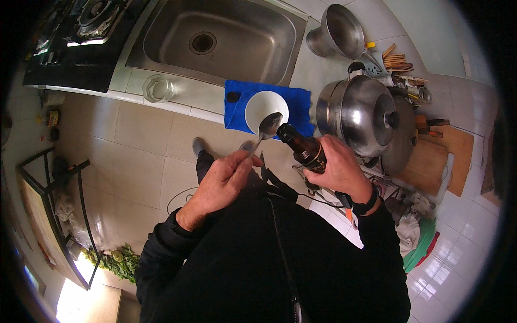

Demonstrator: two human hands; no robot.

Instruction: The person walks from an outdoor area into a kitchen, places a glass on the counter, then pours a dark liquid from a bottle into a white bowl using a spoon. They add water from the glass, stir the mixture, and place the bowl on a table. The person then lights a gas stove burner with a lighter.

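Observation:
In my left hand (223, 177) is the handle of a metal spoon (270, 124), its bowl over the near right rim of a white bowl (263, 105). My right hand (340, 164) grips a dark brown glass bottle (303, 150) that bears writing. The bottle is tilted, its uncapped mouth close beside the spoon's bowl. I cannot tell whether liquid is flowing. Under the white bowl lies a blue cloth (297, 99) at the counter edge. A small black cap (232, 97) rests on its left part.
A glass jar (158, 88) stands on the counter's front edge. Behind is a stainless sink (246, 44), with a gas stove (76, 44) to the left. A lidded steel pot (363, 115), a metal vessel (343, 32) and wooden cutting boards (424, 161) are at the right.

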